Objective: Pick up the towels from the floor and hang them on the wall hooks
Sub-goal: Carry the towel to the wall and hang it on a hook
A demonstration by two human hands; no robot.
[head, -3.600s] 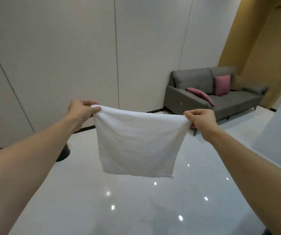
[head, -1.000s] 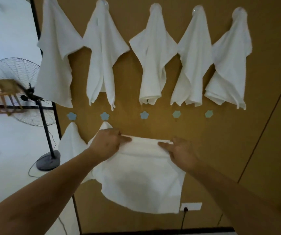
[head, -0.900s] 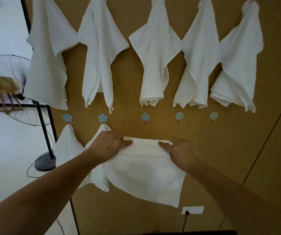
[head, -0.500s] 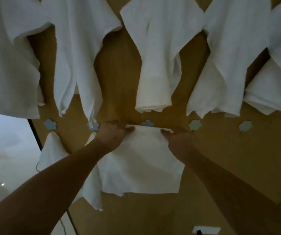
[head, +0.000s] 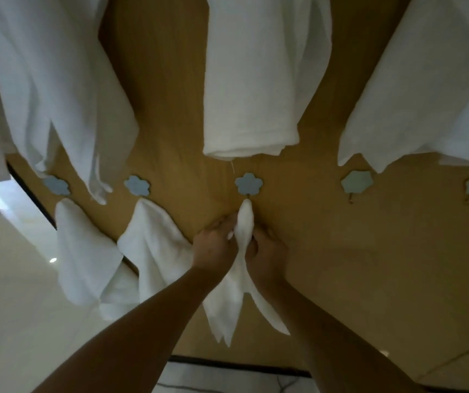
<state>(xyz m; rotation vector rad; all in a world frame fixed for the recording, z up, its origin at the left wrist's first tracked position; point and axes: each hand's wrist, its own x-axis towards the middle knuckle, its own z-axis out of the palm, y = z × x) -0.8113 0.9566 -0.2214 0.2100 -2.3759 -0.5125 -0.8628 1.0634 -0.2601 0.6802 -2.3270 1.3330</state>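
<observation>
Towel (head: 244, 222) is bunched into a narrow peak against the brown wall panel (head: 369, 265), tip touching the underside of the middle flower hook (head: 248, 185) in the lower row; can't tell if the fabric is actually over the prong, it's hidden behind the tip. Long axis runs vertical: peak up at the hook, loose tails hanging down between the forearms. Left hand (head: 216, 245) pinches the bunch from the left, right hand (head: 267, 248) from the right, both closed on the towel just below the peak, about level with each other, so neither is clearly nearer the hook. Hook sits directly above both hands, so my read is the next move is a short push up and then a release, keeping the peak centred under the hook. Risk: letting go before it catches, and the towel slides down the panel. Left of this, two lower hooks already carry hung towels (head: 154, 239); the two hooks to the right (head: 356, 181) are bare. Upper row of towels (head: 256, 80) hangs just above, clear of the hands.
</observation>
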